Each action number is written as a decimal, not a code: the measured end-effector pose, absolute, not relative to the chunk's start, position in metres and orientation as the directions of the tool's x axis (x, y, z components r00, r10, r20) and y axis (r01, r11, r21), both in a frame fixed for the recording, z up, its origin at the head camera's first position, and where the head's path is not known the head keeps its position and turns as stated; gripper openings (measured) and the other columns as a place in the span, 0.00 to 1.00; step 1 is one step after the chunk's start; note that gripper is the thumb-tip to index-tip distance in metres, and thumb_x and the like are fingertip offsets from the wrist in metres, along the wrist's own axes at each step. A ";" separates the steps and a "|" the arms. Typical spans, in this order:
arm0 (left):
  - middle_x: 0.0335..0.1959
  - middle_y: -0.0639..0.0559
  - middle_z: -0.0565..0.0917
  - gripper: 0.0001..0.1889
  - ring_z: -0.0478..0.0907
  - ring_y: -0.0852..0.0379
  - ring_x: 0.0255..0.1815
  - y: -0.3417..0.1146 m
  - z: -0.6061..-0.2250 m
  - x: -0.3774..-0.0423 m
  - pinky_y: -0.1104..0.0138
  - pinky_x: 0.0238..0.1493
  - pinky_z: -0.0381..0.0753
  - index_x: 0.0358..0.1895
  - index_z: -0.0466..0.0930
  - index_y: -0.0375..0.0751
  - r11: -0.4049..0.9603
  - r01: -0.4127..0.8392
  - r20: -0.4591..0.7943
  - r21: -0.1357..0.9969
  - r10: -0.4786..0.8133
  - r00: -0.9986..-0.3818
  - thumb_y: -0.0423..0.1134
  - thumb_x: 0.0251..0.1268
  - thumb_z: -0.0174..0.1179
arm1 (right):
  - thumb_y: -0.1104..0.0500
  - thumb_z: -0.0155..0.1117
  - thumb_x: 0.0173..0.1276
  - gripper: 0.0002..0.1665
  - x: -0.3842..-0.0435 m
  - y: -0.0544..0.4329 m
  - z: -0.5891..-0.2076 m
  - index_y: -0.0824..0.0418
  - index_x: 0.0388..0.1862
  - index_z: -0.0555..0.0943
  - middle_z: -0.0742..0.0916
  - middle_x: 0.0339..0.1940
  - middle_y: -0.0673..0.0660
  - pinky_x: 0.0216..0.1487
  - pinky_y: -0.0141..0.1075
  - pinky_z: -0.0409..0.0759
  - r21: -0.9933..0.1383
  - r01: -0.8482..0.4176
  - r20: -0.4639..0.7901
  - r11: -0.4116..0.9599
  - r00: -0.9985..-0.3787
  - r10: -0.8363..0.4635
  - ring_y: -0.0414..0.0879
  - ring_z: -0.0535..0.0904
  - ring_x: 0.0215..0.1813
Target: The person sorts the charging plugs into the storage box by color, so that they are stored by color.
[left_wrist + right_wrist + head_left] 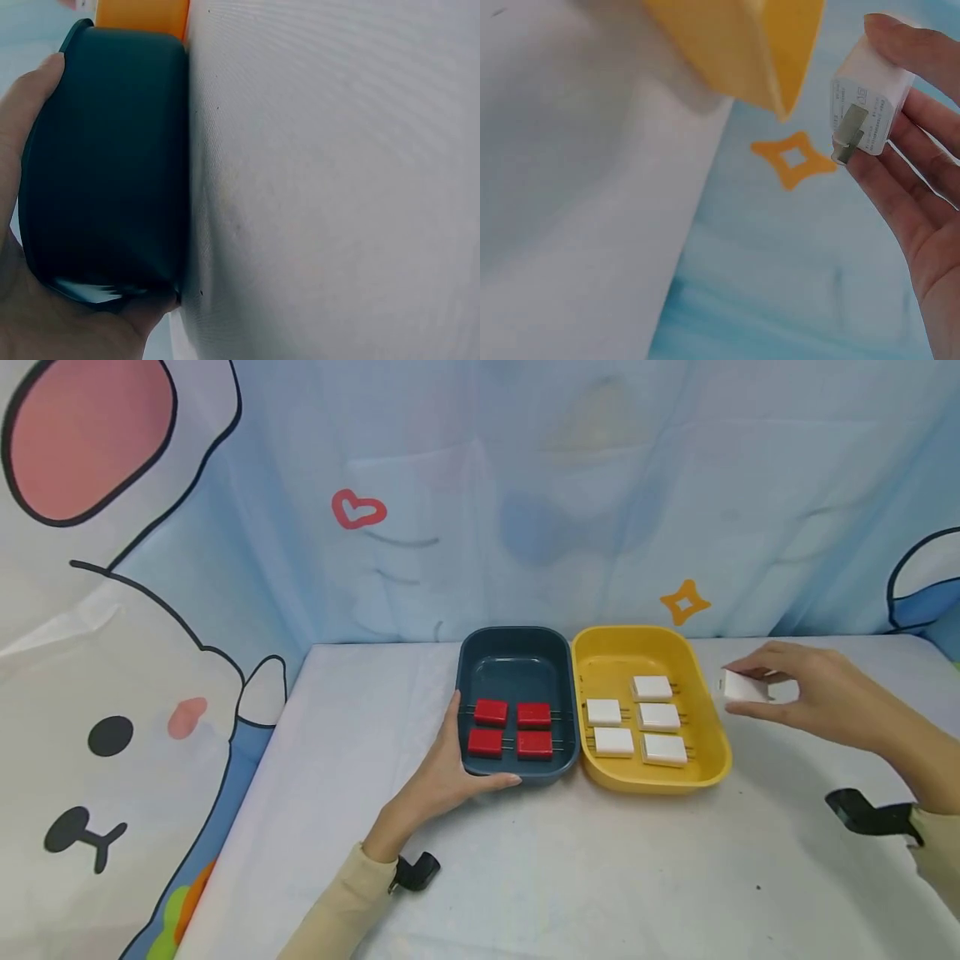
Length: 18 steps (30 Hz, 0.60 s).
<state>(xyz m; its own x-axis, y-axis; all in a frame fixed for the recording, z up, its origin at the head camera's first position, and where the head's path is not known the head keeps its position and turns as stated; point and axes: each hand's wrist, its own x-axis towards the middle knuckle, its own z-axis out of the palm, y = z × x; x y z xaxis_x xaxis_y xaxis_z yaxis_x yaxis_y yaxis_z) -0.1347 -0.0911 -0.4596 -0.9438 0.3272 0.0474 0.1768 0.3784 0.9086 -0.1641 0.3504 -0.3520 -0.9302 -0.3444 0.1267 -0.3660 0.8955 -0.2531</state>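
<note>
My left hand point(442, 772) grips the dark blue tray point(513, 670) at its near left corner, thumb along the front wall and fingers against the left side. Inside that tray lie several red plug-like blocks point(491, 712) with thin metal prongs, in two rows. Right of the yellow tray point(607, 653), my right hand point(821, 689) pinches a white charger plug point(870, 82) between thumb and fingers, raised above the table. Its flat metal prongs and printed face show in the right wrist view. Several white charger plugs point(659, 717) lie inside the yellow tray.
Both trays stand side by side on a white cloth-covered table point(600, 877), near its back edge. Behind them hangs a light blue printed curtain point(465, 543) with cartoon shapes. A black wrist camera point(417, 870) sits on the left wrist, another point(870, 814) on the right.
</note>
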 end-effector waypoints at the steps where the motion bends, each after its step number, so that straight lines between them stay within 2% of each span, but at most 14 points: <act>1: 0.87 0.50 0.46 0.70 0.47 0.50 0.85 -0.091 -0.459 -0.135 0.44 0.79 0.60 0.86 0.29 0.47 0.382 0.173 0.044 0.908 0.325 -0.945 0.48 0.55 0.80 | 0.55 0.86 0.57 0.35 -0.171 0.344 -0.348 0.72 0.58 0.83 0.87 0.49 0.66 0.50 0.62 0.85 -0.257 -0.376 0.113 0.890 -0.927 -0.358 0.64 0.83 0.50; 5: 0.87 0.49 0.46 0.70 0.47 0.50 0.85 -0.092 -0.459 -0.134 0.44 0.79 0.60 0.86 0.28 0.47 0.398 0.153 0.023 0.905 0.313 -0.949 0.47 0.55 0.80 | 0.58 0.83 0.61 0.31 -0.197 0.319 -0.337 0.72 0.59 0.83 0.86 0.52 0.67 0.49 0.59 0.86 -0.254 -0.448 0.065 0.857 -0.892 -0.447 0.59 0.82 0.48; 9: 0.87 0.50 0.46 0.70 0.48 0.51 0.84 -0.092 -0.459 -0.135 0.45 0.79 0.61 0.86 0.29 0.47 0.393 0.156 0.027 0.906 0.315 -0.949 0.46 0.55 0.80 | 0.62 0.81 0.61 0.27 -0.220 0.298 -0.338 0.73 0.57 0.85 0.87 0.51 0.65 0.47 0.54 0.87 -0.255 -0.520 0.043 0.815 -0.849 -0.527 0.54 0.82 0.44; 13: 0.87 0.51 0.47 0.70 0.48 0.52 0.84 -0.091 -0.459 -0.135 0.45 0.79 0.61 0.86 0.29 0.47 0.384 0.163 0.035 0.909 0.318 -0.947 0.46 0.54 0.80 | 0.62 0.80 0.62 0.26 -0.235 0.279 -0.348 0.74 0.56 0.85 0.87 0.48 0.64 0.49 0.54 0.86 -0.291 -0.526 -0.010 0.799 -0.833 -0.553 0.55 0.83 0.45; 18: 0.87 0.52 0.47 0.70 0.48 0.53 0.84 -0.090 -0.458 -0.135 0.46 0.79 0.61 0.86 0.29 0.48 0.386 0.156 0.029 0.909 0.315 -0.949 0.47 0.54 0.80 | 0.63 0.80 0.63 0.26 -0.245 0.258 -0.359 0.74 0.56 0.84 0.88 0.50 0.66 0.53 0.55 0.85 -0.315 -0.522 -0.082 0.792 -0.817 -0.571 0.56 0.84 0.47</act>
<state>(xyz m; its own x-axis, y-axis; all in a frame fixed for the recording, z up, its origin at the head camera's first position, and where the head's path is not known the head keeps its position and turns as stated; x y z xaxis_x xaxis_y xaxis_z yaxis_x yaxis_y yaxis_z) -0.1347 -0.0905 -0.4583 -0.9486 0.3151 0.0291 0.1561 0.3856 0.9094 -0.2448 0.2575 -0.3594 -0.8168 -0.5711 -0.0821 -0.5223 0.7923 -0.3154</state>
